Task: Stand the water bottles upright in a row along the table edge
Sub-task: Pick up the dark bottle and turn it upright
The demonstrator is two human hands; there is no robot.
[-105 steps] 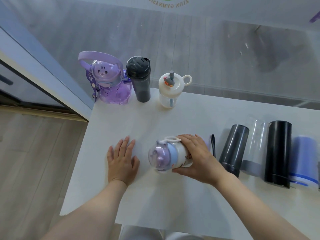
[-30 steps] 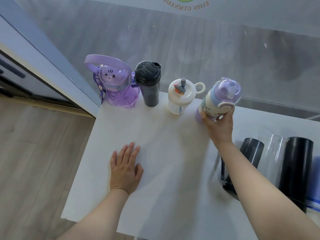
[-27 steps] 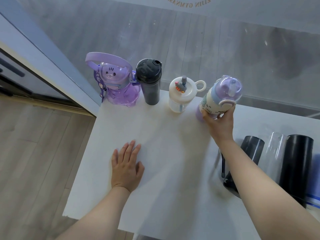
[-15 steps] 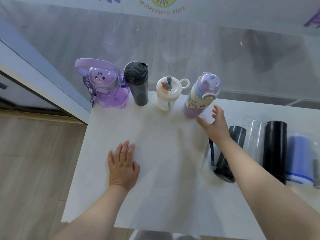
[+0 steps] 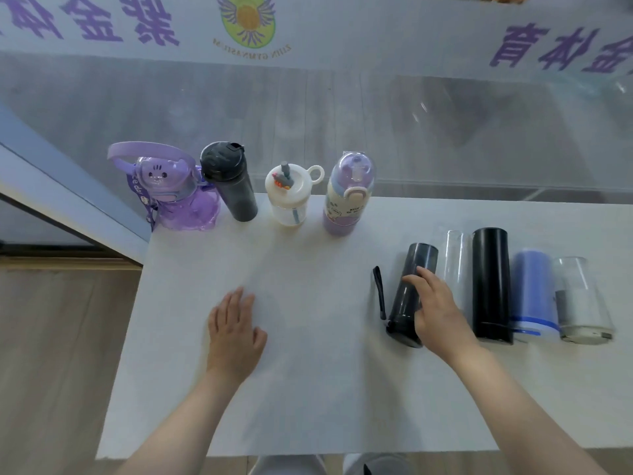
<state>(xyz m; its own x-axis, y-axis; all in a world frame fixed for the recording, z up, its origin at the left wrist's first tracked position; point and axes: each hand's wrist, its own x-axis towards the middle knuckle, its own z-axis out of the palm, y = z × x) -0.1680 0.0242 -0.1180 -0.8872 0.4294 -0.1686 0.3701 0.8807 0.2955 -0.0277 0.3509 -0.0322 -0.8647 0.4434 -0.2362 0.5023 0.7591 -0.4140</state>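
Both forearms bare — no sleeves, watch or rings on left hand (image 5: 236, 332) or right hand (image 5: 440, 311).

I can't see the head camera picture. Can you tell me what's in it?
A person's right hand reaches onto a smoky grey bottle lying on a white table beside four more lying bottles. Four bottles stand along the far edge, the last a purple-lidded bottle. The left hand rests flat on the table.
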